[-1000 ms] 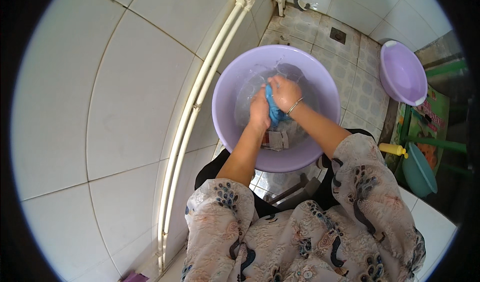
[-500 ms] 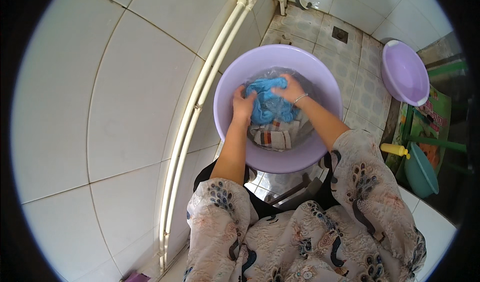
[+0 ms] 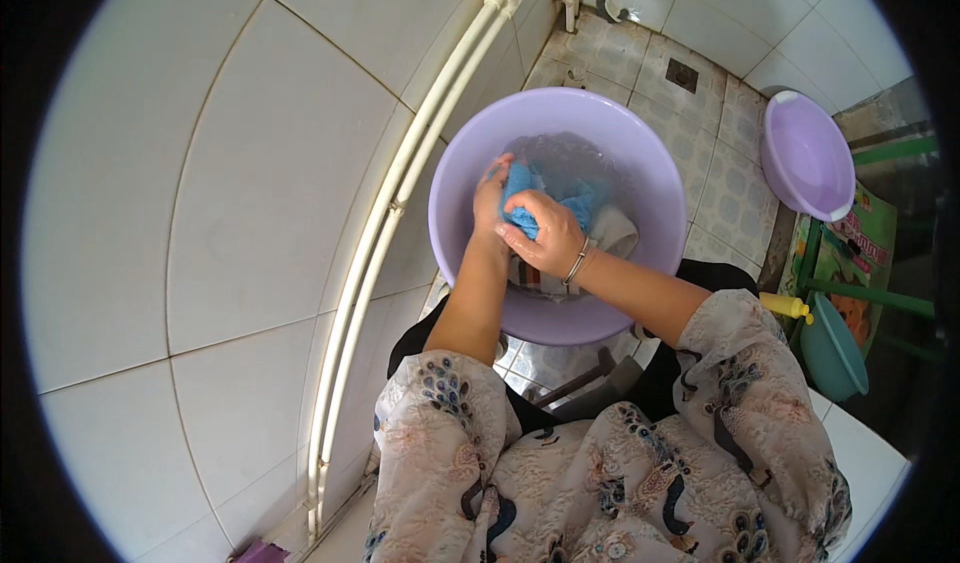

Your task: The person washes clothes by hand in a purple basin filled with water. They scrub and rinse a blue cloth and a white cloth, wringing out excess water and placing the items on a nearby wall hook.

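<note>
A large purple basin (image 3: pixel 460 168) with murky water stands in front of me. A soaked blue cloth (image 3: pixel 577 206) lies partly under the water in it. My left hand (image 3: pixel 489 199) grips the cloth's left side, fingers pointing away from me. My right hand (image 3: pixel 546 235) is curled over the near part of the same cloth, close to the left wrist. Below and to the right is a pale cloth (image 3: pixel 613 231) with coloured stripes, partly covered by the right hand and forearm.
A white tiled wall (image 3: pixel 270 183) with cream pipes (image 3: pixel 400 198) rises close on the left. A floor drain (image 3: pixel 682 75) is at the back. To the right are a smaller purple basin (image 3: pixel 808 158), a yellow bottle (image 3: pixel 787 306), a teal basin (image 3: pixel 833 350) and a green rack (image 3: pixel 870 298).
My right hand has come toward me and to the left, closing on the blue cloth near the left hand. The cloth has been bunched leftward and the pale cloth has shifted.
</note>
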`<state>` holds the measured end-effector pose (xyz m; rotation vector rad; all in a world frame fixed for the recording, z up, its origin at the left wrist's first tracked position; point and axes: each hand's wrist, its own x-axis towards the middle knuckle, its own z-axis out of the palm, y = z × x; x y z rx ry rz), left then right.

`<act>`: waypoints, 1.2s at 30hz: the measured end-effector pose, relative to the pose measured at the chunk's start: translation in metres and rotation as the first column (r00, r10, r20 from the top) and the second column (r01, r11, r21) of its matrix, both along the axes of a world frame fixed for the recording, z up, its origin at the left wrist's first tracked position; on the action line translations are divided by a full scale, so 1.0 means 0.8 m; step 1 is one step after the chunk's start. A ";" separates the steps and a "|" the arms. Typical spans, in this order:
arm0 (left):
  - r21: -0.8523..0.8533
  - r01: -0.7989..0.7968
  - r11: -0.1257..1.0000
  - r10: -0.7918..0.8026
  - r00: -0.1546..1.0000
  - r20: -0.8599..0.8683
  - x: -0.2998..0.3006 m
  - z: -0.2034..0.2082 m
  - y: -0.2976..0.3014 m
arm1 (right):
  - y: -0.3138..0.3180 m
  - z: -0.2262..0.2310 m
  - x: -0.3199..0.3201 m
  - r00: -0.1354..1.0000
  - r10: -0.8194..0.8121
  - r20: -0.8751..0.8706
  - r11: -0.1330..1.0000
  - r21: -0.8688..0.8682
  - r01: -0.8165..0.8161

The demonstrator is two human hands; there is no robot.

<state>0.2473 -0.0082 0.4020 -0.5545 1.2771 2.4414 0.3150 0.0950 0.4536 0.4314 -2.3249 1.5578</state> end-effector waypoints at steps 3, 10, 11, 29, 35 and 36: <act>-0.098 -0.046 0.994 0.056 0.994 0.098 0.021 0.032 0.033 | 0.033 -0.028 -0.036 0.979 -0.102 0.176 0.954 0.296 0.046; 0.065 -0.008 0.998 0.001 0.993 0.116 0.022 0.024 0.031 | 0.024 -0.020 -0.031 0.994 -0.094 0.059 0.974 0.211 0.080; 0.115 0.018 0.993 -0.030 0.994 0.104 0.019 0.026 0.017 | 0.011 -0.010 -0.017 0.995 -0.050 0.081 0.973 0.228 0.030; -0.248 0.181 0.952 -0.127 0.967 0.219 -0.003 -0.024 -0.006 | 0.094 -0.118 -0.091 0.707 -0.023 0.707 0.987 -0.096 0.128; 0.063 0.052 0.997 -0.050 0.998 -0.029 -0.008 -0.020 -0.007 | 0.003 -0.002 -0.005 0.988 0.043 0.151 0.998 -0.057 -0.034; 0.081 0.032 0.996 -0.028 0.998 -0.047 -0.005 -0.024 -0.004 | -0.001 0.006 0.002 0.999 0.019 0.050 0.999 0.034 -0.021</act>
